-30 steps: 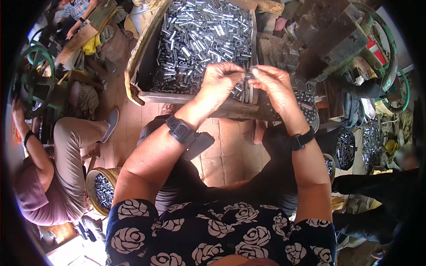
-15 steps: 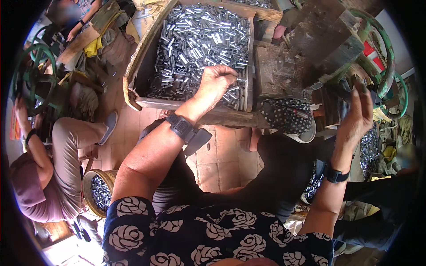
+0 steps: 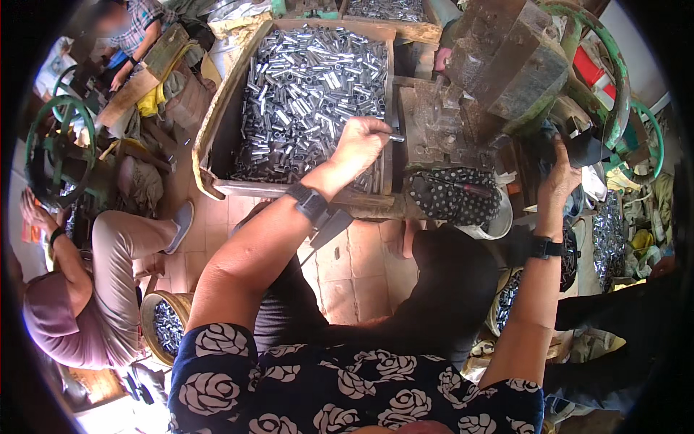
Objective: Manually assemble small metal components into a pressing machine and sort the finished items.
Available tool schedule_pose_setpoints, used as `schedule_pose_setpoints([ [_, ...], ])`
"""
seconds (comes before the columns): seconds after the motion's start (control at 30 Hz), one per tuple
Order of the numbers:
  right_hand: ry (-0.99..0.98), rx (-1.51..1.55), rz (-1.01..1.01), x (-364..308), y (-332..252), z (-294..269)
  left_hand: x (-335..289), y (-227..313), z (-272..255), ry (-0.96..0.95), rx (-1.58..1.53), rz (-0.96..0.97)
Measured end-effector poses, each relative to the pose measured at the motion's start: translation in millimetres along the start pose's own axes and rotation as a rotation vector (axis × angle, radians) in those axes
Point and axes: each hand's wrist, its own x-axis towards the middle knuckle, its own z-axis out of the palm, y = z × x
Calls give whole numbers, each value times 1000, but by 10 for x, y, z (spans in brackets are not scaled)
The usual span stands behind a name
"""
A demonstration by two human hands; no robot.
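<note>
My left hand (image 3: 363,143) pinches a small shiny metal tube (image 3: 396,137) between thumb and fingers, over the right edge of a wooden tray (image 3: 269,189). Heaps of similar metal tubes (image 3: 311,87) fill this tray. At the right, my right hand (image 3: 561,177) is raised beside a heavy press (image 3: 517,69) with a green wheel (image 3: 620,94). One finger of it stretches upward near a dark part of the machine; the other fingers are partly hidden. I see nothing held in it.
A spotted cloth (image 3: 452,197) lies over a white bucket (image 3: 499,220) below the press bed (image 3: 437,137). Another tub of tubes (image 3: 168,325) stands left of my legs. A co-worker in purple (image 3: 65,318) sits at the left by another green wheel (image 3: 61,152); another person (image 3: 144,29) is farther back.
My left hand has shifted right toward the press with the tube, which now shows plainly beyond the fingertips. My right hand has moved slightly left and down. The view has shifted a little.
</note>
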Motion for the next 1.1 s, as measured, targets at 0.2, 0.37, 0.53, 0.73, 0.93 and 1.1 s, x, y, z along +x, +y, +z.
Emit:
schedule_pose_setpoints([
  [0.2, -194, -122, 69, 229, -85, -142, 365, -30, 199, 33, 116, 118],
  [0.37, -293, -356, 73, 496, -390, -225, 647, -80, 463, 72, 97, 117],
  [0.53, -385, -437, 41, 756, -761, -145, 895, -127, 683, 163, -1, 71],
  [0.73, -377, -349, 124, 1098, -870, -20, 994, -246, 798, 232, -80, 33],
  [0.93, -271, -271, 95, 889, -816, -42, 1028, -264, 934, 192, 30, 85],
  [1.1, -50, -110, -133, 163, -40, -26, 1090, -388, 854, 144, 113, 185],
])
